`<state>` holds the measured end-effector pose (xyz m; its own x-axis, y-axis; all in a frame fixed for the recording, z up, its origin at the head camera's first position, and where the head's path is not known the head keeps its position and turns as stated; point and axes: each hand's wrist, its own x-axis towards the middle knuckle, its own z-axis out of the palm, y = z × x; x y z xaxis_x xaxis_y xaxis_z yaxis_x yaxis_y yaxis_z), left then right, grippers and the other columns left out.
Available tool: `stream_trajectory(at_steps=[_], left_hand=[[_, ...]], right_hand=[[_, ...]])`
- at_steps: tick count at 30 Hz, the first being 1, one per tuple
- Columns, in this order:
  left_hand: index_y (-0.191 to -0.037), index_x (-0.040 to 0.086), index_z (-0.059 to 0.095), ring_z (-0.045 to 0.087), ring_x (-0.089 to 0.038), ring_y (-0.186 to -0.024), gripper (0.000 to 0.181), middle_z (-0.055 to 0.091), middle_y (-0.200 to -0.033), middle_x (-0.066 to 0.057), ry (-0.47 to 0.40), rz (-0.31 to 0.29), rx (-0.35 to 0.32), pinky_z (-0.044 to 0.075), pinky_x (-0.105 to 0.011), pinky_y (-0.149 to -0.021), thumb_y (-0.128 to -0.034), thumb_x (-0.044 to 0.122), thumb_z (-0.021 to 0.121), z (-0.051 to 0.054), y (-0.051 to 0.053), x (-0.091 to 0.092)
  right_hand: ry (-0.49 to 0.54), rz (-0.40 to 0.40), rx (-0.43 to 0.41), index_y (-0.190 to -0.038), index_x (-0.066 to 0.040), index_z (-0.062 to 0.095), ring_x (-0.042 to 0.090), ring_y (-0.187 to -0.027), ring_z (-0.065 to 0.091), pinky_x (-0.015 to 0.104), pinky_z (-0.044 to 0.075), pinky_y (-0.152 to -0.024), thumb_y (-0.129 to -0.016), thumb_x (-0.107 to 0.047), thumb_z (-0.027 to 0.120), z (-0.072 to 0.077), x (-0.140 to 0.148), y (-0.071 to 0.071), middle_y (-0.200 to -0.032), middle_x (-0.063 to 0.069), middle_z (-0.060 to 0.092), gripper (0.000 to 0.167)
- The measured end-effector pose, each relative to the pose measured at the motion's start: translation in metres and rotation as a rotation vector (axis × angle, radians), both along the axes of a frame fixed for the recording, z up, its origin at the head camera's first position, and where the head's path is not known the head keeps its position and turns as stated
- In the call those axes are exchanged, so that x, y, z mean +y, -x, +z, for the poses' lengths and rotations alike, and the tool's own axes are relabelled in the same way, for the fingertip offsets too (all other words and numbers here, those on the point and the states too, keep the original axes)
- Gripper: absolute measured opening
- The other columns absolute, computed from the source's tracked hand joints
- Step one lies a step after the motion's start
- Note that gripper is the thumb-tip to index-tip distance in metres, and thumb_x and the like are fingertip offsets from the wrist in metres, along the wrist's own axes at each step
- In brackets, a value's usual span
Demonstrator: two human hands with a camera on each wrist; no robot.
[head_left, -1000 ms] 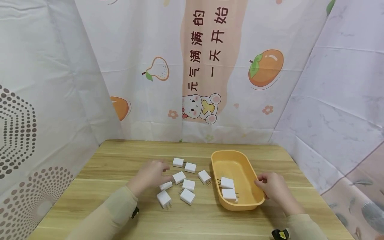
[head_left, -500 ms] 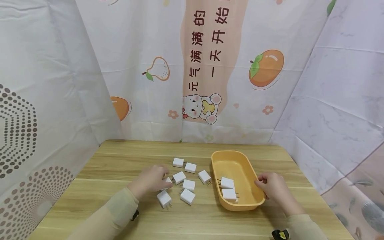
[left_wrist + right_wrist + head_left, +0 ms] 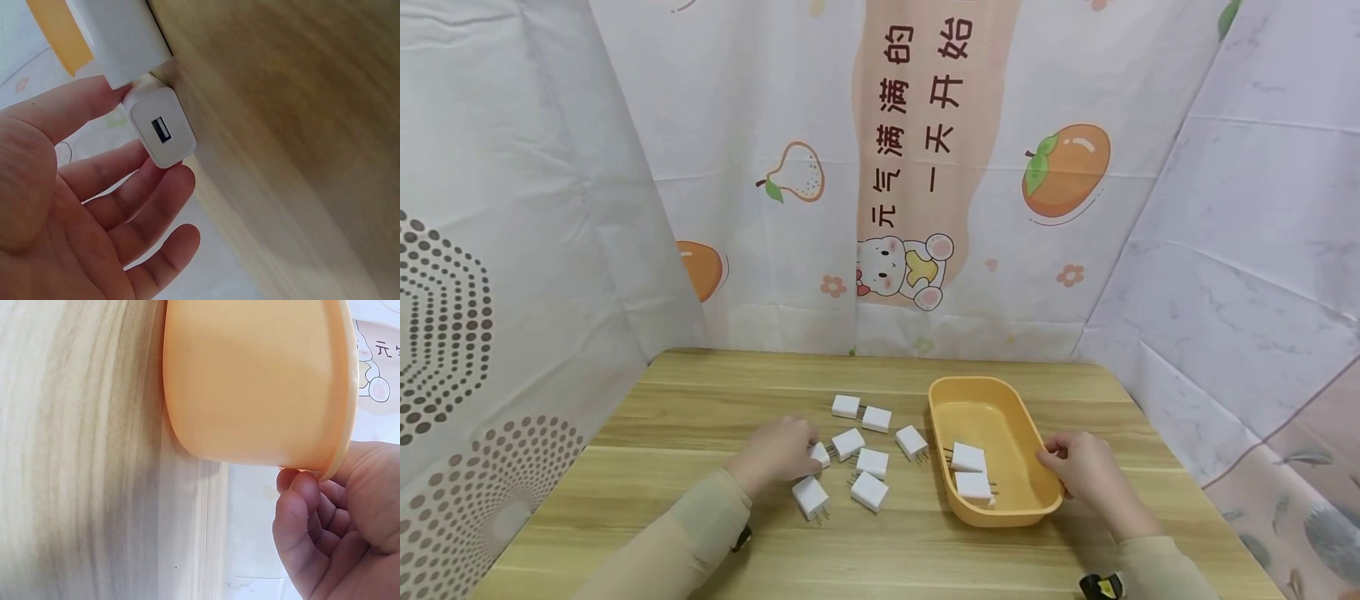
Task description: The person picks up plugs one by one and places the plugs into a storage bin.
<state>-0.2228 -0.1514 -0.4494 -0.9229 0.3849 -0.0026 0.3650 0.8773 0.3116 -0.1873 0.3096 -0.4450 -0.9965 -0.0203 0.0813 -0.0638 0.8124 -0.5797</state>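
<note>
My left hand (image 3: pixel 777 452) pinches a white USB charger (image 3: pixel 819 454) at the left of a loose group of chargers. In the left wrist view the thumb and fingers of the hand (image 3: pixel 81 194) lie on both sides of this charger (image 3: pixel 164 128), its USB port facing the camera; another white charger (image 3: pixel 122 37) is close beside it. At the right, my right hand (image 3: pixel 1090 472) grips the right rim of an orange tray (image 3: pixel 981 517). The right wrist view shows the hand (image 3: pixel 337 531) pinching the rim of the tray (image 3: pixel 256 381). White chargers (image 3: pixel 973 487) lie inside the tray.
Several white chargers with metal prongs lie on the wooden table (image 3: pixel 700 400) between my left hand and the tray, one (image 3: pixel 810 497) just in front of the hand and another (image 3: pixel 911 442) near the tray's left side. A printed curtain (image 3: pixel 760 275) hangs behind the table.
My left hand has come down onto the leftmost charger, and its thumb and fingers have closed around it. My right hand and the tray have stayed in place.
</note>
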Motion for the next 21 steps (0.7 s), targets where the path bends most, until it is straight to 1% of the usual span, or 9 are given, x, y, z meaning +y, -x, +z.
stream_trajectory(at_steps=[4, 8, 14, 21], left_hand=[[-0.073, 0.017, 0.066, 0.052, -0.014, -0.060, 0.018, 0.056, -0.069, 0.005, 0.013, 0.023, -0.022, 0.044, -0.032, -0.053, -0.0748, 0.024, 0.083, -0.0011, 0.0010, 0.0029], [-0.067, 0.018, 0.061, 0.051, -0.014, -0.058, 0.023, 0.054, -0.066, 0.004, 0.034, 0.042, -0.030, 0.043, -0.032, -0.051, -0.0722, 0.022, 0.083, -0.0034, 0.0026, 0.0060], [-0.065, 0.017, 0.057, 0.050, -0.014, -0.056, 0.026, 0.053, -0.064, 0.003, 0.073, 0.036, -0.004, 0.044, -0.031, -0.050, -0.0721, 0.019, 0.082, -0.0076, 0.0040, 0.0098], [-0.068, 0.014, 0.059, 0.050, -0.015, -0.057, 0.026, 0.053, -0.064, 0.002, 0.087, 0.028, 0.026, 0.045, -0.031, -0.051, -0.0743, 0.019, 0.084, -0.0062, -0.0008, 0.0106]], right_hand=[[0.008, -0.004, -0.007, -0.093, -0.004, 0.073, 0.017, -0.046, 0.056, 0.032, 0.049, -0.043, -0.094, -0.013, 0.071, 0.0000, 0.0001, -0.0002, -0.073, 0.000, 0.064, 0.010], [0.013, -0.008, -0.006, -0.094, -0.003, 0.072, 0.017, -0.046, 0.057, 0.032, 0.050, -0.044, -0.093, -0.013, 0.071, 0.0006, 0.0005, -0.0002, -0.074, 0.000, 0.064, 0.010], [0.008, -0.016, 0.004, -0.093, -0.003, 0.073, 0.017, -0.046, 0.057, 0.032, 0.050, -0.044, -0.092, -0.012, 0.071, 0.0014, 0.0008, -0.0010, -0.073, 0.000, 0.064, 0.009], [0.005, -0.011, -0.002, -0.093, -0.003, 0.073, 0.016, -0.046, 0.057, 0.032, 0.050, -0.044, -0.093, -0.012, 0.072, 0.0014, -0.0005, -0.0017, -0.072, 0.000, 0.063, 0.010]])
